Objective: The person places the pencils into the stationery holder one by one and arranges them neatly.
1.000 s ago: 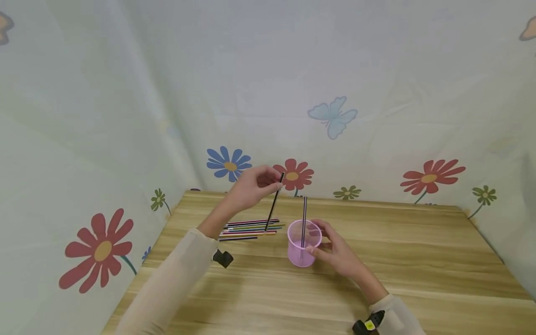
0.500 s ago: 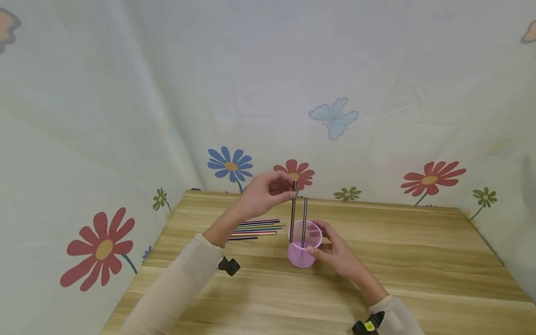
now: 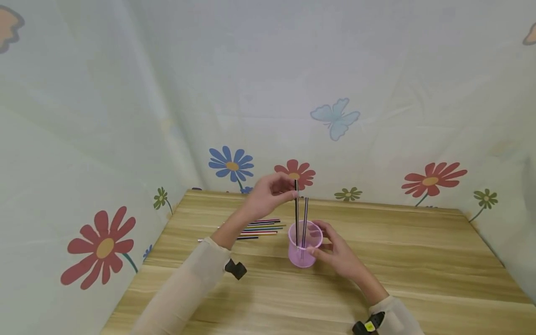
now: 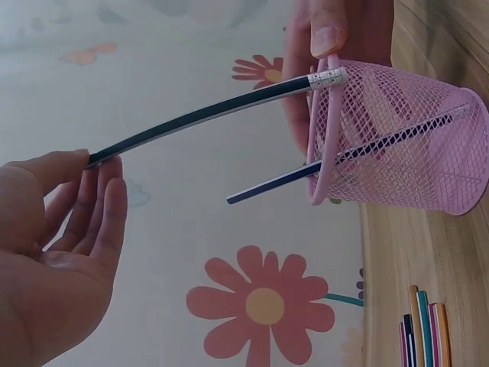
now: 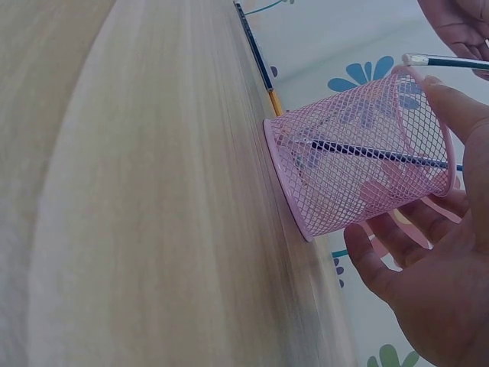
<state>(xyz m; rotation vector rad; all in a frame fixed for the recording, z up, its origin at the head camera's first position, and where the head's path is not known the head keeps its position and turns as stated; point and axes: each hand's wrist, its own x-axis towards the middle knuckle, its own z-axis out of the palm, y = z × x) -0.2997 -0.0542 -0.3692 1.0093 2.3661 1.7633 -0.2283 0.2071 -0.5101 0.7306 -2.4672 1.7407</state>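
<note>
My left hand pinches one end of a dark striped pencil between thumb and fingertips. In the left wrist view that pencil points its silver ferrule and white eraser end down at the rim of a pink mesh pen cup. Upright on the table, the cup is steadied by my right hand, whose thumb lies at the rim and fingers go round the far side. A second dark striped pencil leans inside the cup, eraser end down.
Left of the cup, several coloured pencils lie side by side on the wooden table, partly hidden behind my left forearm. A pale cloth printed with flowers and butterflies hangs behind and beside the table.
My left hand has carried the pencil rightward from above the loose pencils to the cup and brought it upright, its lower end now at the cup's mouth. The right hand has stayed put.
</note>
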